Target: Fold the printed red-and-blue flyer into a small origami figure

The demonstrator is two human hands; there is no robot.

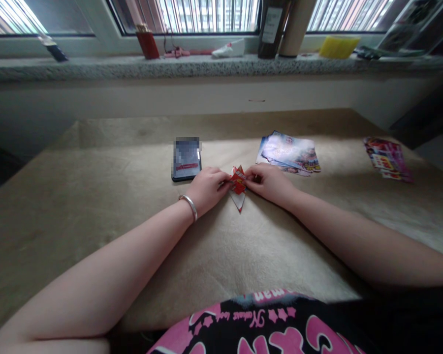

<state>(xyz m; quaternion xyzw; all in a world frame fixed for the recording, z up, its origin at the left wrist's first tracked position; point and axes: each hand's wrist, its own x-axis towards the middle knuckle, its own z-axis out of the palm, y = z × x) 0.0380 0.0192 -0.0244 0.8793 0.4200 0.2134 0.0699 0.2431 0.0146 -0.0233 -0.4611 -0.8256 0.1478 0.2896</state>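
Folded paper (238,188) is pinched by both hands' fingers, phone (186,159) just behind, card stack (290,154) near.

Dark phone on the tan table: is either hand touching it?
No: the dark phone lies apart while left hand and right hand pinch the red folded paper.

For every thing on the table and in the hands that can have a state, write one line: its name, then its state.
Folded paper: creased to a point, pinched from both sides.
Left hand: grip closed on the paper.
Right hand: grip closed on the paper.
Phone: lying flat, screen lit.
Stack of cards: fanned, untouched.
Pink cards: loose pile, far right.
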